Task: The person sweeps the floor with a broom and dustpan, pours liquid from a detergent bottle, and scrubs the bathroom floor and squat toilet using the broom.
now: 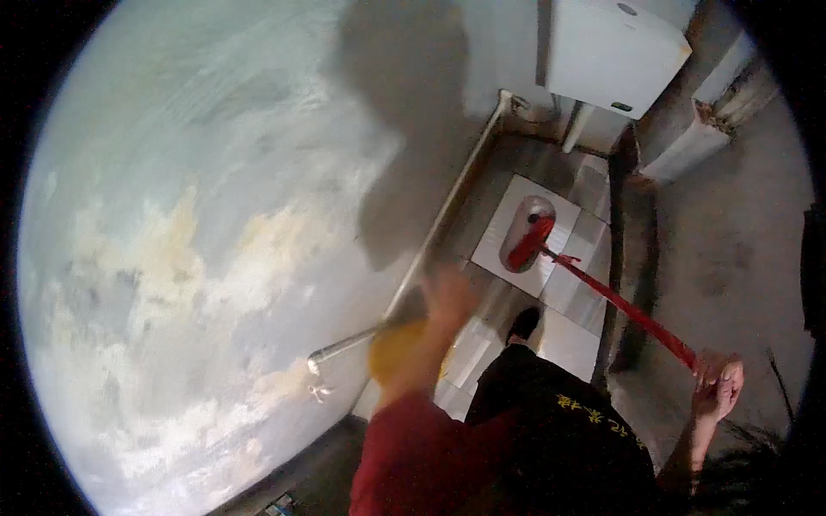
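Note:
My right hand (719, 384) is wrapped round the upper end of a red broom (637, 311) on the right. Its long handle slants down to the left, and the red head lies over the basin of a white squat toilet (495, 241) set in the floor. My left hand (451, 295) is raised near the wall, smeared by motion, so its fingers cannot be made out. Beneath my left forearm a yellow bucket (387, 354) shows, partly hidden by the arm.
A white cistern (615, 56) hangs on the far wall. Along the left wall runs a pale pipe (447, 206), with a tap (320, 393) lower down. On the right stands a ledge (688, 150). My foot (523, 324) is on the grey tiles (482, 331).

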{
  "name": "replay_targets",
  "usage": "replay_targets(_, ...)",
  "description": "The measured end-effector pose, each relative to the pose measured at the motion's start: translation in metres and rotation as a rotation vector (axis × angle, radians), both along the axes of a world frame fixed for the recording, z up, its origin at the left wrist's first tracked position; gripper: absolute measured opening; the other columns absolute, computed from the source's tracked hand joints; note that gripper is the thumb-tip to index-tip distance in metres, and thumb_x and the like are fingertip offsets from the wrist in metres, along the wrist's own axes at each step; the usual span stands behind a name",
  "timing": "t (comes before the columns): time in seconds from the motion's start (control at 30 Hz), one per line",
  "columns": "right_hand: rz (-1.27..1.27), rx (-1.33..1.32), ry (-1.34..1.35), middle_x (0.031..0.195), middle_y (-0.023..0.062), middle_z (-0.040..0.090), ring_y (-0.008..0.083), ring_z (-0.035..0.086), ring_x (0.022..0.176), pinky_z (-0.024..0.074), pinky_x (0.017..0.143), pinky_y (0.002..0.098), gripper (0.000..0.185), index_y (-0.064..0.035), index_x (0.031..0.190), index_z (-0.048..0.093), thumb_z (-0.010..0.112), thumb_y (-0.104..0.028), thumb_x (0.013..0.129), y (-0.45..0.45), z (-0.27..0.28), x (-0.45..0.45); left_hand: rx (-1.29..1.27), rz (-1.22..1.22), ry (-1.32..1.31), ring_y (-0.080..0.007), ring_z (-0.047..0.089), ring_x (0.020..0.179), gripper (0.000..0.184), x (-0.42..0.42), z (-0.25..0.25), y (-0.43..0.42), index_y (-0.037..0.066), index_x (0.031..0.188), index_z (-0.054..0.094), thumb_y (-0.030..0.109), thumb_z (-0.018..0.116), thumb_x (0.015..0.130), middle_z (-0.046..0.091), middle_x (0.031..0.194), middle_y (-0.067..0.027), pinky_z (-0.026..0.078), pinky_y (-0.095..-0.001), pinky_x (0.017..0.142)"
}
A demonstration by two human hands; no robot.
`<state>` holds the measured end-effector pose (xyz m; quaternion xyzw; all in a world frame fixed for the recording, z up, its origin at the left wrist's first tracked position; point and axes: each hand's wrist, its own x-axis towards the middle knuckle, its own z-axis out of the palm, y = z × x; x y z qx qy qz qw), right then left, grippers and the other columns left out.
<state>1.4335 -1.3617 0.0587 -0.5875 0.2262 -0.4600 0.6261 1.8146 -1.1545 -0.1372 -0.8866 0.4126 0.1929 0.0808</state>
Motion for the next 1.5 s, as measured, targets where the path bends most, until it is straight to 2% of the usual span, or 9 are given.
replay_targets(0.33, 0.071, -0.274, -0.207, 0.065, 0.0008, 0.038, 0.0122, 0.036, 0.058, 0.0317, 0.056, 0.0286, 0.026, -0.0092, 0.071, 0.040, 0.036, -0.026, 0.091, 0.101, 0.094, -0.071, 0.346, 0.403, -0.398, -0.0243, 0.018, 0.134, 0.059, 0.012, 0.087, 0.270, 0.018, 0.137, 0.031, 0.050, 0.040, 0.088, 0.024, 0.145, -0.0046, 0.010, -0.0645, 0.101)
replay_targets(0.43, -0.392, -0.212, -0.948, 0.045, 0.0036, 0.038, 0.0153, 0.040, 0.039, 0.0409, 0.044, 0.0326, 0.032, -0.0123, 0.056, 0.043, 0.041, -0.010, 0.088, 0.147, 0.134, -0.091, 0.224, 0.615, -0.499, -0.0236, 0.018, 0.134, 0.059, -0.009, 0.067, 0.325, 0.019, 0.139, 0.025, 0.049, 0.039, 0.089, 0.019, 0.146, -0.0050, 0.015, -0.0628, 0.101)
replay_targets(0.5, -0.284, -0.679, -0.221, 0.043, -0.0017, 0.028, 0.0087, 0.027, 0.034, 0.0275, 0.032, 0.0281, 0.036, -0.0148, 0.054, 0.037, 0.040, -0.013, 0.090, 0.166, 0.156, -0.143, -0.002, 0.794, -0.467, -0.0250, 0.018, 0.135, 0.046, -0.015, 0.046, 0.364, 0.017, 0.136, 0.031, 0.031, 0.038, 0.093, 0.021, 0.145, -0.0081, 0.014, -0.0588, 0.103)
replay_targets(0.57, -1.067, -0.086, -0.940, 0.042, -0.0017, 0.027, 0.0097, 0.022, 0.032, 0.0239, 0.031, 0.0256, 0.038, -0.0155, 0.053, 0.034, 0.039, -0.016, 0.091, 0.204, 0.183, -0.125, 0.020, 0.667, -0.458, -0.0263, 0.026, 0.131, 0.048, 0.005, 0.012, 0.416, 0.012, 0.137, 0.029, 0.029, 0.038, 0.093, 0.020, 0.145, -0.0113, 0.021, -0.0534, 0.103)
replay_targets(0.73, -0.075, -0.609, -0.284, 0.042, -0.0005, 0.026, 0.0086, 0.018, 0.034, 0.0240, 0.031, 0.0251, 0.039, -0.0142, 0.054, 0.028, 0.035, -0.016, 0.092, 0.257, 0.193, -0.209, -0.937, 0.733, 0.066, -0.0306, 0.047, 0.114, 0.043, -0.002, 0.016, 0.432, -0.004, 0.124, 0.041, 0.021, 0.049, 0.090, 0.043, 0.128, -0.0199, 0.038, -0.0389, 0.094)
replay_targets(1.13, -1.025, 0.065, -0.579, 0.042, 0.0002, 0.027, 0.0102, 0.020, 0.033, 0.0170, 0.032, 0.0274, 0.039, -0.0119, 0.051, 0.028, 0.041, -0.021, 0.087, 0.356, 0.137, -0.215, -0.819, 0.719, -0.185, -0.0248, 0.057, 0.098, 0.039, 0.025, -0.012, 0.467, 0.002, 0.118, 0.050, 0.021, 0.056, 0.085, 0.059, 0.108, -0.0134, 0.044, -0.0350, 0.085)
replay_targets(1.33, -1.212, -0.031, -0.336, 0.043, 0.0043, 0.035, 0.0126, 0.031, 0.033, 0.0249, 0.032, 0.0272, 0.037, -0.0103, 0.053, 0.033, 0.042, -0.021, 0.086, 0.384, 0.142, -0.172, -0.793, 0.674, -0.091, -0.0228, 0.055, 0.098, 0.038, 0.023, 0.011, 0.452, -0.001, 0.116, 0.050, 0.015, 0.059, 0.083, 0.058, 0.108, -0.0153, 0.044, -0.0336, 0.084)
replay_targets(1.4, -0.749, -0.694, 0.271, 0.042, 0.0050, 0.037, 0.0159, 0.036, 0.031, 0.0301, 0.028, 0.0304, 0.036, -0.0077, 0.055, 0.037, 0.041, -0.024, 0.087, 0.390, 0.129, -0.209, -0.858, 0.814, 0.227, -0.0285, 0.048, 0.112, 0.042, -0.003, 0.061, 0.434, -0.001, 0.125, 0.043, 0.018, 0.049, 0.088, 0.049, 0.122, -0.0169, 0.036, -0.0374, 0.095)
replay_targets(1.5, -0.804, -0.389, 0.377, 0.062, 0.0000, 0.032, 0.0119, 0.030, 0.054, 0.0275, 0.052, 0.0278, 0.031, -0.0091, 0.070, 0.037, 0.032, -0.030, 0.092, 0.449, 0.105, -0.252, -0.662, 0.523, -0.037, -0.0285, 0.047, 0.110, 0.042, 0.064, -0.042, 0.492, -0.002, 0.124, 0.042, 0.020, 0.047, 0.089, 0.049, 0.121, -0.0176, 0.037, -0.0375, 0.094)
